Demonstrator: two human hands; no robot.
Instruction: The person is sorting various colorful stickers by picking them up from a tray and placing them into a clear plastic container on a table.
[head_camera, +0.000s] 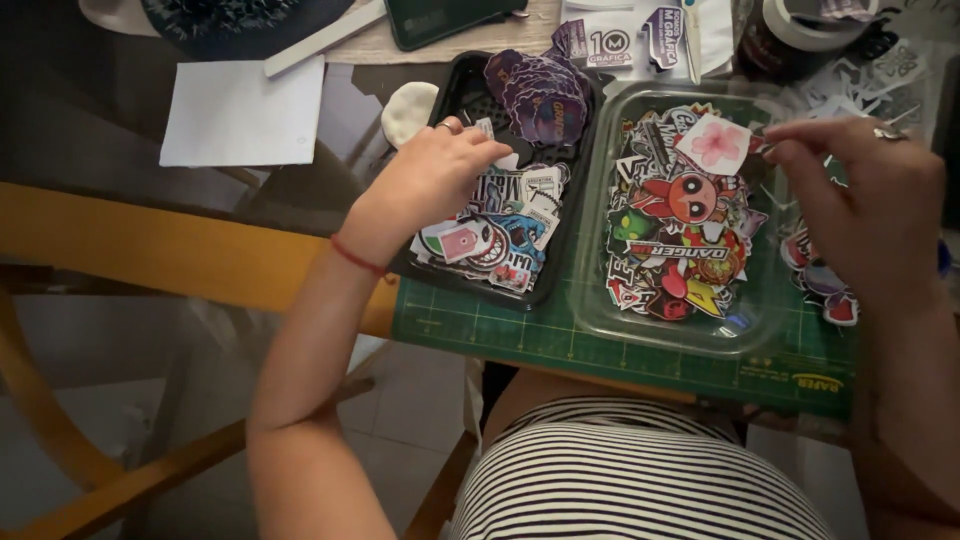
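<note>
A glass tabletop (120, 215) with a wooden frame (150, 255) fills the upper part of the view. Through and below it shows a pale tiled floor (410, 410). Curved wooden chair legs (60, 430) stand at lower left. The light is dim and warm, brightest on the floor.

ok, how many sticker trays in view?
2. Black tray under the left hand; clear tray beside it, near the right hand. Both sit on the green cutting mat.

Black tray (463, 95); clear tray (600, 300); green gridded cutting mat (560, 340); pink-flower white sticker (714, 143); purple stickers (540, 90); red wrist cord (357, 257); black-white striped shirt (630, 480); white paper (240, 112).
</note>
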